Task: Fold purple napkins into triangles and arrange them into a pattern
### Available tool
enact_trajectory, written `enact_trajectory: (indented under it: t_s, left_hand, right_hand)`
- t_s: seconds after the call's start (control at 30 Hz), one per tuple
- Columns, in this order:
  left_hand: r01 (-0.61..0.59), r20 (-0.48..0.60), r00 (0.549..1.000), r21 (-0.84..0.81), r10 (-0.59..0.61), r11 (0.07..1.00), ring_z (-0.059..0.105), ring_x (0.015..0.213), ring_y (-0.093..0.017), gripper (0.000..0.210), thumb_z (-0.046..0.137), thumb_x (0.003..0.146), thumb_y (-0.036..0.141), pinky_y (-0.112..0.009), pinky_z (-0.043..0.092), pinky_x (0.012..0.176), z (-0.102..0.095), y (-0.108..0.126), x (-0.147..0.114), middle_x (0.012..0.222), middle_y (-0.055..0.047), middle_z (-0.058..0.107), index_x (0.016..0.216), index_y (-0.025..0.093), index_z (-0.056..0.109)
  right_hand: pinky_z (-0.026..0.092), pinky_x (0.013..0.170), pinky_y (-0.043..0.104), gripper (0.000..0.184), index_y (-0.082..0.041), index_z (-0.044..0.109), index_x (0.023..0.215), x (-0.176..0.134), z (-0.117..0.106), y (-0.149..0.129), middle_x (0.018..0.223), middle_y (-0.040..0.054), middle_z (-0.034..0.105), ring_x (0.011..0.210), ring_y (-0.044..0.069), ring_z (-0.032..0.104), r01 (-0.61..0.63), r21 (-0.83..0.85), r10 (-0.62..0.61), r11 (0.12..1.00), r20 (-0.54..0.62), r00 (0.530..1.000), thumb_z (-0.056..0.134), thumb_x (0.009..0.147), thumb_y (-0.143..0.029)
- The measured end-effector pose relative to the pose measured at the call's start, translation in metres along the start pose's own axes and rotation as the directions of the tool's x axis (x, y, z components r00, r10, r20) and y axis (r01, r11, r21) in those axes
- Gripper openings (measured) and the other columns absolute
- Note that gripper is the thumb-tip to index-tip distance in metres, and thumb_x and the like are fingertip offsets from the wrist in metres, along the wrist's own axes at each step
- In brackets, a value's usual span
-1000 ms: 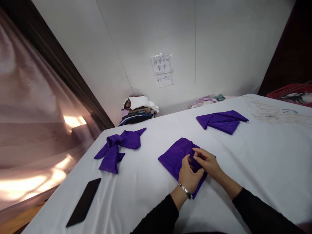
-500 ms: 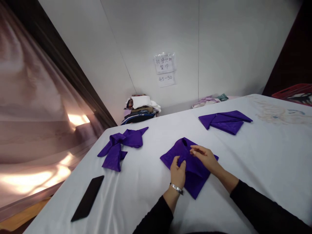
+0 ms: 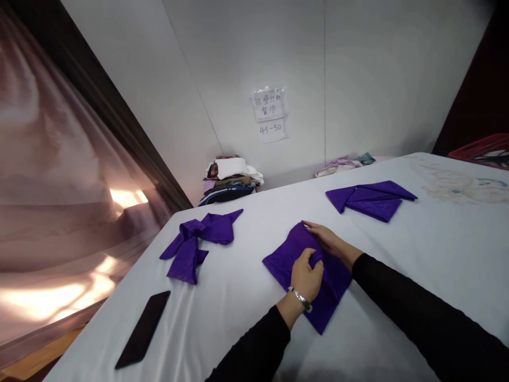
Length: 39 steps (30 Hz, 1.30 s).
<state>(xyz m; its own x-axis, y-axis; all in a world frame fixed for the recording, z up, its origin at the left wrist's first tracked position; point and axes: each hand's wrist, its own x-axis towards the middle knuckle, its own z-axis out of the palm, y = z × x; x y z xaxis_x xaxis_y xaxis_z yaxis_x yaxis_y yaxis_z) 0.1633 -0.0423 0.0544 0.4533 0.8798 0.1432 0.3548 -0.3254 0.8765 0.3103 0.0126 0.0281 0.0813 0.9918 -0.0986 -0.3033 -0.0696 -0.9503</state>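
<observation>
A purple cloth napkin (image 3: 284,257), folded in layers, lies in front of me on the white-covered table. My left hand (image 3: 308,277), with a silver bracelet at the wrist, has its fingers curled on a fold near the napkin's middle. At the far corner, my right hand (image 3: 324,239) grips the upper edge with its fingers reaching along it; its thumb is partly hidden. Left of these is a knotted purple napkin (image 3: 217,228) with pointed ends. A flat-folded purple napkin (image 3: 371,199) rests farther back on the right.
A dark flat rectangular object (image 3: 143,330) lies at the table's left front. Behind the far edge are a stack of folded clothes (image 3: 230,180) and a lower cloth pile (image 3: 342,165). Paper signs (image 3: 271,114) hang on the wall. A red basket (image 3: 481,148) shows at right.
My left hand has shifted right and up onto the napkin's middle fold. My right hand has gone from hovering over the napkin to its far corner, and the opening there is flattened.
</observation>
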Motion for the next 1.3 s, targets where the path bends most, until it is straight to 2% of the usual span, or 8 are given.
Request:
enact_trajectory:
  t_s: [0.23,0.37,0.5,0.67,0.8,0.9,1.1,1.3]
  left_hand:
    - [-0.051,0.206,0.978,0.109,0.028,0.993,0.056,0.066,-0.017,0.034,0.054,0.077,0.037,-0.029,0.045,0.065,0.032,-0.004,0.026,0.073,-0.001,0.064,0.106,0.021,0.058]
    - [-0.132,0.264,0.959,0.093,0.103,0.987,0.059,0.079,-0.018,0.041,0.051,0.080,0.042,-0.031,0.047,0.072,0.033,-0.013,0.018,0.093,-0.004,0.065,0.114,0.020,0.054]
    - [-0.283,0.221,0.948,0.253,0.230,0.925,0.055,0.099,-0.021,0.035,0.050,0.082,0.036,-0.038,0.043,0.089,0.004,-0.033,0.005,0.108,-0.006,0.062,0.114,0.022,0.055]
    - [-0.219,0.126,0.976,0.546,0.179,0.809,0.038,0.124,-0.025,0.039,0.045,0.084,0.035,-0.048,0.025,0.105,-0.039,-0.070,-0.004,0.129,-0.008,0.051,0.120,0.020,0.050]
    - [-0.108,0.124,0.992,0.685,0.031,0.721,0.022,0.133,-0.028,0.053,0.042,0.084,0.045,-0.052,0.015,0.108,-0.049,-0.089,-0.003,0.141,-0.011,0.035,0.128,0.016,0.043]
    - [-0.090,0.161,0.986,0.690,-0.032,0.719,0.020,0.134,-0.027,0.058,0.038,0.085,0.050,-0.051,0.014,0.108,-0.051,-0.091,0.000,0.143,-0.012,0.031,0.131,0.016,0.040]
    - [-0.093,0.143,0.990,0.711,-0.014,0.697,0.015,0.135,-0.026,0.059,0.034,0.086,0.051,-0.049,0.011,0.109,-0.058,-0.090,0.001,0.146,-0.010,0.026,0.134,0.017,0.036]
    - [-0.114,0.195,0.979,0.776,-0.065,0.621,0.012,0.136,-0.026,0.065,0.025,0.086,0.057,-0.048,0.010,0.109,-0.053,-0.098,0.002,0.147,-0.010,0.023,0.137,0.016,0.032]
  right_hand:
    - [0.050,0.081,0.037,0.050,-0.014,0.060,0.099,0.011,-0.031,-0.002,0.094,0.0117,0.068,0.087,0.022,0.064,-0.230,-0.007,0.229,0.973,0.141,0.963,0.035,0.084,-0.055]
    - [0.045,0.090,0.037,0.047,-0.015,0.054,0.110,0.010,-0.056,0.003,0.119,0.0147,0.058,0.105,0.021,0.058,-0.156,-0.008,0.156,0.988,0.020,0.988,0.041,0.084,-0.052]
    - [0.041,0.095,0.040,0.052,-0.020,0.047,0.124,-0.006,-0.075,0.000,0.127,0.0122,0.052,0.111,0.022,0.054,-0.024,-0.249,-0.001,0.968,-0.097,0.995,0.057,0.078,-0.043]
    - [0.026,0.106,0.044,0.049,-0.022,0.050,0.126,-0.050,-0.054,0.008,0.132,0.0076,0.048,0.123,0.024,0.040,0.224,-0.760,-0.241,0.610,0.091,0.966,0.052,0.082,-0.042]
    - [0.015,0.108,0.047,0.057,-0.026,0.039,0.134,-0.079,-0.030,0.028,0.141,0.0049,0.035,0.131,0.024,0.026,0.400,-0.839,-0.134,0.369,0.378,0.916,0.049,0.083,-0.048]
    - [0.010,0.108,0.050,0.060,-0.025,0.036,0.136,-0.086,-0.033,0.040,0.143,0.0072,0.030,0.133,0.025,0.021,0.391,-0.889,-0.071,0.237,0.385,0.920,0.045,0.084,-0.052]
    - [0.011,0.106,0.052,0.062,-0.022,0.035,0.137,-0.089,-0.041,0.036,0.144,0.0112,0.027,0.133,0.027,0.019,0.302,-0.947,-0.118,0.109,0.289,0.950,0.039,0.085,-0.057]
    - [0.012,0.108,0.047,0.067,-0.017,0.031,0.139,-0.067,0.007,0.018,0.146,0.0109,0.024,0.135,0.024,0.015,0.396,-0.918,-0.105,0.018,0.393,0.914,0.028,0.087,-0.059]
